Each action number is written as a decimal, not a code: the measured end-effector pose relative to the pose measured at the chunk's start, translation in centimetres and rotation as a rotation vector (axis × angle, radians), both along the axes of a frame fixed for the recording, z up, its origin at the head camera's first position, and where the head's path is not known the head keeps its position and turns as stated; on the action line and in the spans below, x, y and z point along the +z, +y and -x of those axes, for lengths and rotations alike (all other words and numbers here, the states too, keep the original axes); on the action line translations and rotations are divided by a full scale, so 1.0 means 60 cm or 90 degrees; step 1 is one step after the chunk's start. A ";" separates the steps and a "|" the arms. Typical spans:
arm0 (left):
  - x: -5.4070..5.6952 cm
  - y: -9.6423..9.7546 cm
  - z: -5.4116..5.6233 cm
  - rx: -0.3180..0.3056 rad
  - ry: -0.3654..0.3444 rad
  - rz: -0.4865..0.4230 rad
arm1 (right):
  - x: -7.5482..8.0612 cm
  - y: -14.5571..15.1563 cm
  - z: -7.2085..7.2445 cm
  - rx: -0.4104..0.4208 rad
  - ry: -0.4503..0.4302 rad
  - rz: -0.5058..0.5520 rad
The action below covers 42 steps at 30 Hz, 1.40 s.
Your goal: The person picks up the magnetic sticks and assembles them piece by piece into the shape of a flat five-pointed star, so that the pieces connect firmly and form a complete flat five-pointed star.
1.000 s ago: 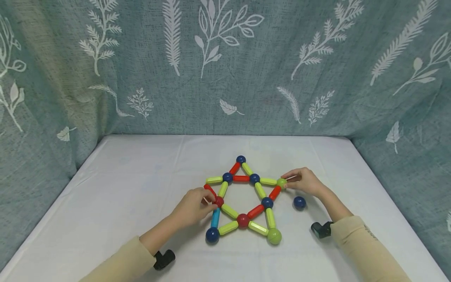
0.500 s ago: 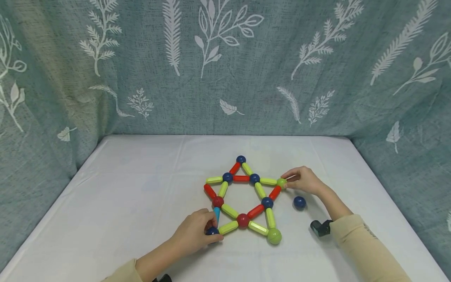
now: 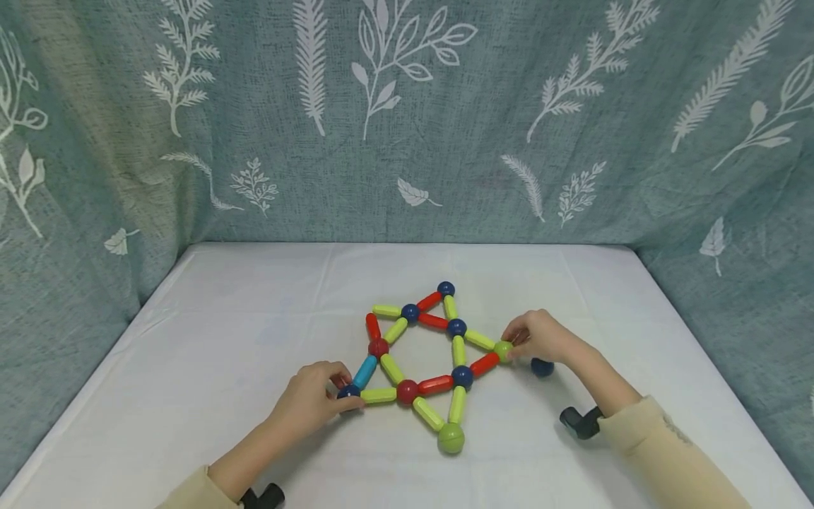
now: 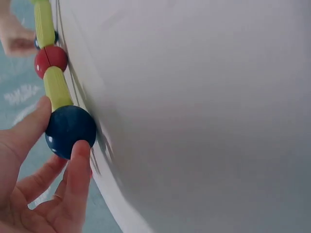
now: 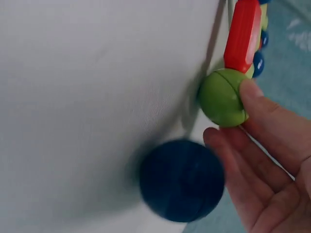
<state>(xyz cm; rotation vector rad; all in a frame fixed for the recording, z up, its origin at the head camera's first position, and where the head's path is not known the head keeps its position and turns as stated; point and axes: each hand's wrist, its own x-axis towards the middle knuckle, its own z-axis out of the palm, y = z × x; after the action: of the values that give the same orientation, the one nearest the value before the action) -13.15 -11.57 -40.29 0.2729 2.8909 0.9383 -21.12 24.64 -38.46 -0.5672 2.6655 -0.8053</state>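
Observation:
A flat star of magnetic balls and rods lies on the white table. My left hand (image 3: 313, 392) pinches the dark blue ball (image 4: 71, 131) at its lower left corner, where a light blue rod (image 3: 365, 372) and a lime rod (image 3: 379, 396) meet. At the right corner, my right hand (image 3: 540, 337) pinches a green ball (image 5: 223, 97) between thumb and fingers. A red rod (image 5: 242, 35) runs from that ball. Upper left, the free ends of a red rod (image 3: 373, 326) and a lime rod (image 3: 386, 310) lie close together.
A loose dark blue ball (image 5: 182, 180) sits beside my right hand, partly hidden by the wrist in the head view. Another green ball (image 3: 451, 438) forms the star's near corner. Behind the white table (image 3: 254, 297) hangs a leaf-patterned curtain (image 3: 356, 191).
My left hand has gone from the left red ball to the blue corner ball. The whole star has turned clockwise, its left corner swinging left and its right corner coming nearer with my right hand.

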 end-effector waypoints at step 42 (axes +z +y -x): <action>0.016 0.009 0.149 -0.062 -0.045 0.052 | -0.013 0.022 -0.144 0.028 0.015 0.074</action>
<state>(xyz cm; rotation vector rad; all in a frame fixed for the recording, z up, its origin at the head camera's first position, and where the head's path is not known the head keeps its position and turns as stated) -22.11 -11.03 -39.32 0.3629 2.8143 0.7954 -12.48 25.96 -39.21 -0.6651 2.6300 -0.9513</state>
